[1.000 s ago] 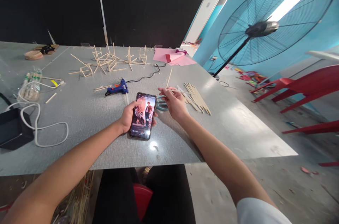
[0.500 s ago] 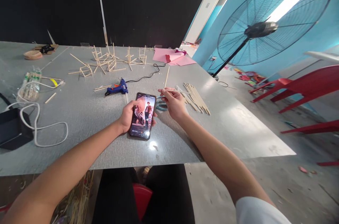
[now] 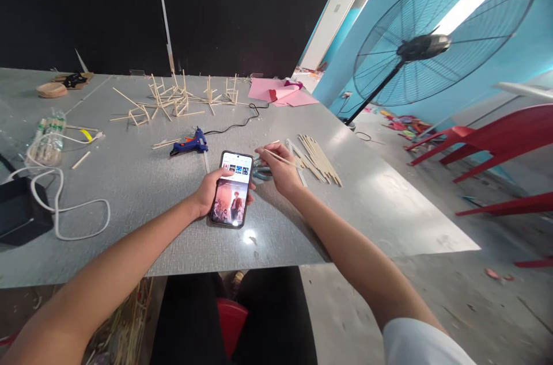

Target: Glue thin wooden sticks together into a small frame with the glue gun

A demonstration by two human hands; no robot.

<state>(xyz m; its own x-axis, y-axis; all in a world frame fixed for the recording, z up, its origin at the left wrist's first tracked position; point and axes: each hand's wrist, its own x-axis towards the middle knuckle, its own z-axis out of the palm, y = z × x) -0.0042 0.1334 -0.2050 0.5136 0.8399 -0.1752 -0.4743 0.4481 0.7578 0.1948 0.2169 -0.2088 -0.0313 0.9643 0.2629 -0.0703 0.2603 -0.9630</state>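
Observation:
A lit smartphone (image 3: 231, 189) is held upright in my left hand (image 3: 208, 189), its thumb lying over the screen. My right hand (image 3: 280, 169) is closed on thin wooden sticks (image 3: 283, 158), just right of the phone. Partly hidden between the two hands is a pair of pliers (image 3: 262, 170) with blue-grey handles. A pile of loose sticks (image 3: 320, 159) lies right of my right hand. The blue glue gun (image 3: 190, 143) rests on the table left of the phone, a clear glue stick (image 3: 207, 162) beside it.
Stick frames (image 3: 173, 97) stand along the back of the grey table (image 3: 142, 250), near pink paper (image 3: 283, 91). At the left are a white cable (image 3: 108, 209), a black box (image 3: 23, 209) and bagged sticks (image 3: 49, 143). A large fan (image 3: 423, 48) and red chairs (image 3: 501, 135) stand at the right.
The phone screen has changed from a full picture to a page with small pictures above a larger one. The stick that pointed up from my right hand has tilted down.

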